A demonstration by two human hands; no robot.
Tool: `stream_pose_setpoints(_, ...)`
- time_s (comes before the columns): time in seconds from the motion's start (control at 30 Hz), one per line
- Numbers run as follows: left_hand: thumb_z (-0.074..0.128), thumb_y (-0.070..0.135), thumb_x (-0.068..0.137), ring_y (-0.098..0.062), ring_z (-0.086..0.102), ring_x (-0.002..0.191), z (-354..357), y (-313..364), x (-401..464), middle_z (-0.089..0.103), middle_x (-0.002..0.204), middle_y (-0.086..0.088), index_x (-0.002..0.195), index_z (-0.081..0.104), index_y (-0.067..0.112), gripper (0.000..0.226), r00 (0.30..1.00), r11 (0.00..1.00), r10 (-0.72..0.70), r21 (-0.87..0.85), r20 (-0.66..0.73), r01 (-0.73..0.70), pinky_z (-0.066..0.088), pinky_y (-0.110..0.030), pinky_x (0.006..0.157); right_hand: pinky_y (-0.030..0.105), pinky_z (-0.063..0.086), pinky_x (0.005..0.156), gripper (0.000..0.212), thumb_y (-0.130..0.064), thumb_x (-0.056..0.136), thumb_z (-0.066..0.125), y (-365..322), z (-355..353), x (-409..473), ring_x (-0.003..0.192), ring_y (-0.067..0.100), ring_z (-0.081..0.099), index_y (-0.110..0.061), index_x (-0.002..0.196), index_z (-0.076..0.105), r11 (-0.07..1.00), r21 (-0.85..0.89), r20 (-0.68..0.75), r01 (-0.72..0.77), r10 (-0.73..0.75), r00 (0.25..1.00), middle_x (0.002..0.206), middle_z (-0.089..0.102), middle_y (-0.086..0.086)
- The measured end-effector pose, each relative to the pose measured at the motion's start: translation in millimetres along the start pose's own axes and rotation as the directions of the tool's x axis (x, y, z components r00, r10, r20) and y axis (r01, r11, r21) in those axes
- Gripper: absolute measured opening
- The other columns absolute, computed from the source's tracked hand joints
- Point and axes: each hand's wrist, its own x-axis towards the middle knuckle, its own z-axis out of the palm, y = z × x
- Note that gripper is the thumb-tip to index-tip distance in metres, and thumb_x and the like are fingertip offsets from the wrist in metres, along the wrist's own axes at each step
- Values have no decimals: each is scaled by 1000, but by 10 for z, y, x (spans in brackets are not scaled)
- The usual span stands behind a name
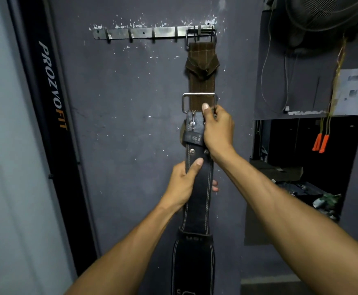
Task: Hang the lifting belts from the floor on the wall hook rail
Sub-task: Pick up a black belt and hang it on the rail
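Note:
A metal hook rail [144,33] is screwed to the grey wall, high up. A brown belt [201,67] hangs by its buckle from the rail's rightmost hooks. In front of it I hold a black leather belt [197,199] upright, its steel buckle [199,102] on top, well below the rail. My right hand [217,128] grips the black belt just under the buckle. My left hand [184,184] is wrapped around the strap lower down. The belt's wide lower part runs out of the bottom of the view.
Several hooks on the rail's left part are bare. A black upright panel [54,107] with lettering stands to the left. To the right, a fan [327,15], loose wires, orange handles [321,143] and a dark opening with clutter [308,188].

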Motion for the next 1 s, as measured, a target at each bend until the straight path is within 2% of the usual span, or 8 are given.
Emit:
stream_pose_setpoints(0.17, 71, 36, 95, -34, 80, 86, -185, -382, -340, 80, 98, -26, 113, 67, -6, 46, 963, 973, -184, 175, 196, 150, 65, -46, 82, 41, 44, 69, 45, -41, 105, 56, -141, -48, 74, 70, 18, 47, -24, 66, 40, 1000, 4, 19, 3, -4, 1000, 67, 52, -4)
stream_pose_setpoints(0.3, 71, 28, 96, -33, 80, 92, -221, -633, -464, 80, 99, -25, 113, 70, -5, 37, 973, 983, -165, 108, 161, 149, 65, -36, 75, 48, 51, 78, 43, -39, 106, 55, -195, -116, 143, 76, 24, 52, -22, 68, 43, 1000, -10, 12, 10, -10, 1000, 73, 57, 3)
stream_pose_setpoints(0.43, 74, 42, 92, -24, 76, 112, -297, -856, -586, 79, 118, -8, 122, 74, 11, 43, 946, 973, -224, 104, 236, 204, 61, -30, 93, 42, 48, 74, 40, -40, 105, 56, -161, -143, 193, 75, 22, 50, -18, 73, 49, 1000, -10, 6, 1, -1, 1000, 71, 56, 2)
stream_pose_setpoints(0.57, 88, 54, 61, -18, 78, 96, -436, -1276, -774, 82, 103, -4, 102, 79, 17, 56, 937, 929, -345, 162, 53, 332, 59, -25, 81, 35, 41, 70, 38, -41, 105, 55, -102, -215, 303, 74, 18, 48, -17, 75, 52, 1000, -24, -17, -9, 9, 1000, 70, 53, -2)
stream_pose_setpoints(0.67, 88, 47, 66, -22, 77, 102, -489, -1307, -680, 81, 109, -7, 106, 79, 17, 51, 927, 916, -365, 210, 89, 341, 59, -26, 85, 35, 44, 71, 37, -41, 105, 56, 8, -216, 297, 74, 16, 51, -17, 76, 53, 999, -12, -22, -44, 44, 999, 73, 57, -2)
stream_pose_setpoints(0.83, 70, 33, 93, -21, 59, 136, -372, -739, -219, 65, 144, -6, 145, 52, 14, 58, 961, 966, -205, -123, 185, 229, 49, -32, 111, 32, 37, 60, 41, -43, 105, 55, 190, -211, 200, 63, 8, 47, -25, 69, 48, 995, -68, 1, -67, 67, 998, 66, 53, -11)
stream_pose_setpoints(0.93, 49, 45, 102, -21, 64, 128, -153, -72, 267, 66, 142, -11, 145, 54, 9, 56, 998, 982, -55, -178, 30, 60, 54, -30, 102, 33, 37, 65, 37, -40, 106, 55, 320, -121, -4, 73, 19, 55, -19, 76, 55, 991, -121, 64, -58, 66, 996, 72, 61, -3)
stream_pose_setpoints(1.0, 44, 39, 108, -19, 73, 107, -38, 272, 532, 76, 120, -11, 133, 62, 5, 46, 994, 986, 24, -162, -107, -41, 58, -35, 96, 35, 42, 68, 34, -39, 106, 55, 375, -35, -148, 80, 26, 61, -15, 82, 59, 991, -125, 111, -44, 58, 992, 81, 68, 6)
